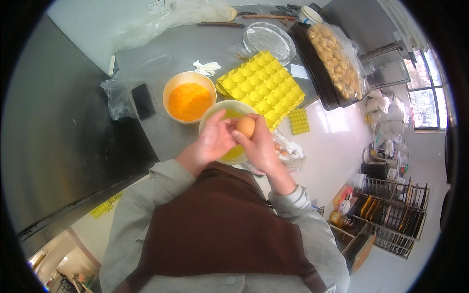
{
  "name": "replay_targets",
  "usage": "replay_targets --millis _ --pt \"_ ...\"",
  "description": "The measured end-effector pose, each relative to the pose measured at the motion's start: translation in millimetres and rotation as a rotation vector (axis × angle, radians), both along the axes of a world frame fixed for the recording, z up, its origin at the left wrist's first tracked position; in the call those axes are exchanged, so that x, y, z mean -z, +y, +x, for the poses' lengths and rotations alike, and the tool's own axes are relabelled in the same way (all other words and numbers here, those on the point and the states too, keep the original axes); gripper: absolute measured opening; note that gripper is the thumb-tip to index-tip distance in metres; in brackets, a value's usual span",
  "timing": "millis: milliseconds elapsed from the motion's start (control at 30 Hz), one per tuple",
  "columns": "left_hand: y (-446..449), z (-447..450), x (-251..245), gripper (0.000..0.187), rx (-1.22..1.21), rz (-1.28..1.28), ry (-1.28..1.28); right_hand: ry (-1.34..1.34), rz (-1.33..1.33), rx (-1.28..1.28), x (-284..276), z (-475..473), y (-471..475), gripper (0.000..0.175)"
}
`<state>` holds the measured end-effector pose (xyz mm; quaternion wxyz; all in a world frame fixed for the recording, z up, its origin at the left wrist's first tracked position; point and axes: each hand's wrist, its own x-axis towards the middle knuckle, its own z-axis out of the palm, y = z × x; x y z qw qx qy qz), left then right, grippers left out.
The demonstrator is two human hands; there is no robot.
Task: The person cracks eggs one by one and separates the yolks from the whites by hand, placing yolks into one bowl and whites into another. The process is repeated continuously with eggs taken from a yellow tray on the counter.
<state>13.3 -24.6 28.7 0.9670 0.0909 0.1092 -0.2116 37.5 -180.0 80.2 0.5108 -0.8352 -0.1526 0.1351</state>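
Note:
A brown egg (245, 126) is held in the fingers of my right hand (259, 144), above a bowl (205, 122) holding clear yellowish egg white. Beside it, my left hand (216, 137) is over the same bowl, palm turned up and fingers apart, its fingertips near the egg. Just behind to the left stands a round tub (168, 86) with many orange egg yolks (189, 101). Stacked yellow egg trays (262, 86) lie to the right of the tub. Below them, partly hidden by my right hand, a plastic bag (296, 155) has several brown eggs (282, 150) in it.
A black phone (143, 101) lies at the left of the grey table (150, 62), near clear plastic film. Crumpled white tissue (206, 68) sits behind the tub. Dark baking trays (311, 73) with bagged round pieces stand at right. A smaller-looking egg tray (299, 121) and a rack (392, 216) are farther off.

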Motion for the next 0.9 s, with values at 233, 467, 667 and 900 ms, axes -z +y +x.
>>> replay_targets --millis 233,467,667,900 --pt "1.0 -3.3 7.0 0.058 -0.026 0.083 0.11 -0.279 -0.306 0.013 -38.2 -0.1 -0.9 0.052" --pt "7.9 -2.8 14.9 0.058 0.023 0.033 0.19 -0.381 0.108 0.12 -62.0 12.7 -22.2 0.043" --pt "16.6 -4.3 -5.8 0.063 0.037 -0.011 0.012 -0.229 0.105 0.219 -29.9 6.9 -23.8 0.042" --pt "20.5 -1.5 -28.0 0.069 0.069 -0.01 -0.07 -0.104 0.008 0.215 7.2 4.8 -34.4 0.044"
